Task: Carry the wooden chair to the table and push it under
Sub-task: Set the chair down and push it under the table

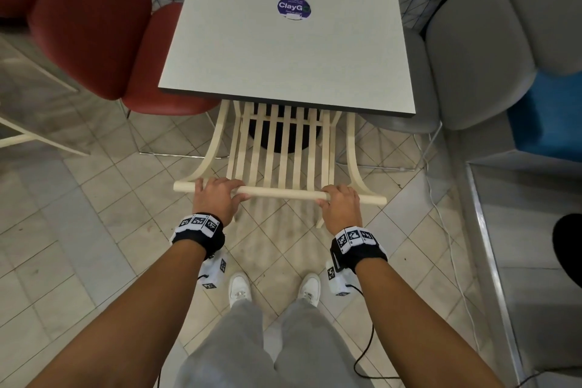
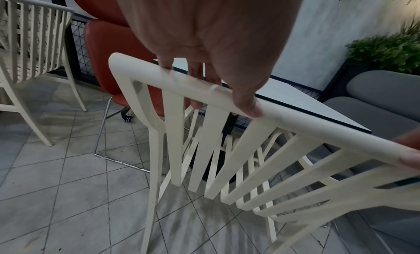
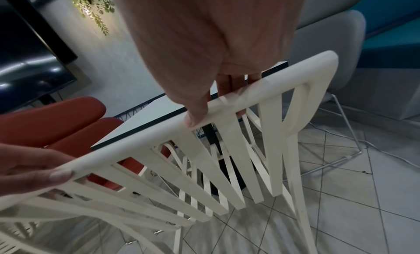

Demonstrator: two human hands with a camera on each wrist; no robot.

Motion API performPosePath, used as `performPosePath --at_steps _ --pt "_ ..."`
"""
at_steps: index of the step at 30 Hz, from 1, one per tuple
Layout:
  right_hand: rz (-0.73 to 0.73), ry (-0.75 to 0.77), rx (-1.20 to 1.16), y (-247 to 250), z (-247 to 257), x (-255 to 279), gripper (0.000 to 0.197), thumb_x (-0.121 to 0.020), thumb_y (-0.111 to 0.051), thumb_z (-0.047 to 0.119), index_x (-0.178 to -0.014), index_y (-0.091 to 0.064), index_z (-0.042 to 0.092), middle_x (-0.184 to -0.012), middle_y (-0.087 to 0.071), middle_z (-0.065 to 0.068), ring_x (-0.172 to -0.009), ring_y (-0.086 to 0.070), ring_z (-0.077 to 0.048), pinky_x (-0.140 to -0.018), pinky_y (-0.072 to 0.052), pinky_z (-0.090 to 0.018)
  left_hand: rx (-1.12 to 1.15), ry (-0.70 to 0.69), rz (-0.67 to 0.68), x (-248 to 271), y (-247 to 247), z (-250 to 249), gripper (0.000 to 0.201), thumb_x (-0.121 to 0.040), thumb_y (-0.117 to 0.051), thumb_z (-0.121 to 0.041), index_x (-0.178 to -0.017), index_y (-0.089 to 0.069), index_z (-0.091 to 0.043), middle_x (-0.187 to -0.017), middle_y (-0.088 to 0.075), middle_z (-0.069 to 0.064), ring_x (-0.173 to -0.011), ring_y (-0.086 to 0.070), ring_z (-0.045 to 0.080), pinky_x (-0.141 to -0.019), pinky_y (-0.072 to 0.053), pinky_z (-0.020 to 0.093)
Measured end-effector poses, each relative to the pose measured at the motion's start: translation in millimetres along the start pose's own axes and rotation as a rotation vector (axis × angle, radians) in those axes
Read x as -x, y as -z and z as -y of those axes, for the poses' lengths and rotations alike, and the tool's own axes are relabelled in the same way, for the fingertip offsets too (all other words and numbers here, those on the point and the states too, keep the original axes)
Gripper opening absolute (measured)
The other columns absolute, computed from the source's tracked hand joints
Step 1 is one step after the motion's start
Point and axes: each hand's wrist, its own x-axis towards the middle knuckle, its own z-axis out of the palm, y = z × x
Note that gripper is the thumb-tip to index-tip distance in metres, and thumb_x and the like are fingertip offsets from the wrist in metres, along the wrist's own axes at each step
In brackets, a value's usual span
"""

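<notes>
The cream slatted wooden chair [image 1: 283, 148] stands with its seat hidden under the near edge of the pale square table [image 1: 267, 50]. Only its back slats and round top rail [image 1: 280, 192] show. My left hand [image 1: 217, 195] grips the rail near its left end, fingers curled over the top and thumb underneath. My right hand [image 1: 340, 201] grips the rail near its right end in the same way. In the left wrist view the left hand [image 2: 213, 82] wraps the top rail [image 2: 306, 130]. In the right wrist view the right hand [image 3: 218, 94] wraps the rail [image 3: 141, 144].
A red padded chair [image 1: 94, 28] is tucked at the table's left side, a grey padded chair [image 1: 472, 53] at its right, with a blue cushion [image 1: 548, 113] beyond. A thin white cable [image 1: 441, 208] runs over the tiled floor on the right. My feet [image 1: 274, 288] stand behind the chair.
</notes>
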Motion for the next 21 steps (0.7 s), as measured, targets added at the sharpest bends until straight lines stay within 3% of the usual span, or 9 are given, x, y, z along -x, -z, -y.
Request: performPosePath --at_steps 21 --pt "0.020 0.002 -0.042 2.0 -0.3 8.2 0.030 -0.085 -0.064 0.037 -0.110 -0.065 0.021 -0.101 -0.059 -0.002 -0.101 -0.051 -0.023 -0.105 -0.036 -0.040 0.004 -0.003 0.019 8.4 -0.4 4.6 0.035 -0.094 -0.064 -0.056 -0.119 -0.074 -0.033 -0.109 -0.076 -0.003 -0.111 -0.061 0.027 -0.117 -0.029 0.059"
